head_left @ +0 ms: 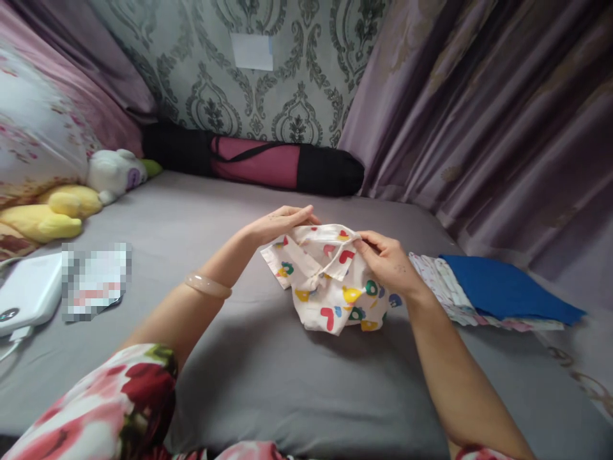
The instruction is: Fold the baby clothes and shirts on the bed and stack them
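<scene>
A small white collared shirt (318, 310) printed with red, yellow, green and blue shapes is in front of me, its collar raised and its lower part bunched on the grey sheet. My right hand (385, 259) pinches the right side of the collar between thumb and fingers. At the collar's back left edge, my left hand (282, 222) lies against the cloth with its fingers stretched out. Some of its fingertips are hidden behind the collar. A pale bangle (208, 285) circles my left wrist.
A stack of folded clothes with a blue cloth (507, 287) on top lies right. A white power bank (31, 291) with a cable and a blurred packet (97, 281) lie left. Plush toys (115, 174) sit behind them. A long black and maroon bag (256, 161) lies along the wall.
</scene>
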A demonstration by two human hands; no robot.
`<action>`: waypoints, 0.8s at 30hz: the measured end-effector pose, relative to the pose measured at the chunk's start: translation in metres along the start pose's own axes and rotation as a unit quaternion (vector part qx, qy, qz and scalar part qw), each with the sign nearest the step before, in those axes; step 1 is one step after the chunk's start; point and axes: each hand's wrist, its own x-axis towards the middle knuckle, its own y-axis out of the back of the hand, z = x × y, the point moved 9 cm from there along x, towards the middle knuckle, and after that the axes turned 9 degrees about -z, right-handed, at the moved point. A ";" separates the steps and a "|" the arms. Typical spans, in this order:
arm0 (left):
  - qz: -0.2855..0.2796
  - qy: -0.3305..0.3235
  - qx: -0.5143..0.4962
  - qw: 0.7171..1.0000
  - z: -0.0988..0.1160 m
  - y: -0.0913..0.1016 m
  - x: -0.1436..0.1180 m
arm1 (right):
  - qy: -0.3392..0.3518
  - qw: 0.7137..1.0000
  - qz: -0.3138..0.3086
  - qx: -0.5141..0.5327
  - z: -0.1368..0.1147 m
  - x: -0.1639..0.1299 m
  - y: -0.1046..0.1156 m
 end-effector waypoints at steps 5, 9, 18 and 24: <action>-0.011 0.059 -0.058 0.997 -0.046 0.012 -0.007 | -0.044 0.995 0.065 0.068 0.026 -0.016 0.029; -0.016 0.033 -0.101 0.994 -0.044 0.005 -0.008 | -0.067 0.989 0.092 0.091 0.046 -0.029 0.046; 0.089 -0.007 -0.014 0.996 -0.030 0.018 -0.009 | -0.054 0.996 0.077 -0.006 0.054 -0.011 0.057; 0.141 -0.070 0.071 0.985 0.050 0.056 -0.040 | -0.006 0.995 0.074 -0.061 -0.003 0.032 0.067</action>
